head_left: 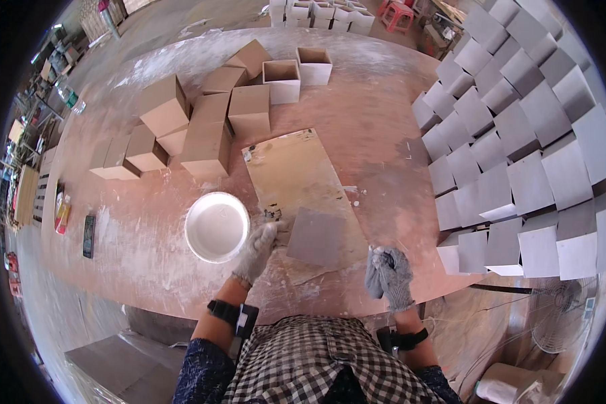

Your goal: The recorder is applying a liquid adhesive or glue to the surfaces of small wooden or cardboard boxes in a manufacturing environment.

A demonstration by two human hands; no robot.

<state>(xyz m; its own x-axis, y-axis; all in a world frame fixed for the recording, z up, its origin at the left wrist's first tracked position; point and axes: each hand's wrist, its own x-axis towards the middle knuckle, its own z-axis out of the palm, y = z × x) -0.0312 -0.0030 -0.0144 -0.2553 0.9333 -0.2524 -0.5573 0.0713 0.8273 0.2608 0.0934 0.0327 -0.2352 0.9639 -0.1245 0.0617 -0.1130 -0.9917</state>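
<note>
My left hand [256, 252], in a pale work glove, is between a white round tub [215, 196] and a grey square panel [316, 236]. Its fingers are bent together at the panel's left edge; whatever they hold is too small to make out. The panel lies flat on a yellowish, stained board [293, 161]. To the panel's right, my right hand [390, 273], in a grey knitted glove, is curled closed above the table's near edge. What it may hold is hidden by the fingers. Inside the tub is a whitish substance [217, 229].
Several brown open boxes [209, 128] and two white-sided boxes [281, 91] stand at the back left. On the right rises a stack of grey-white boxes [505, 168]. A phone [89, 237] lies at the left; a bottle [69, 97] stands beyond it. A fan [555, 316] is at lower right.
</note>
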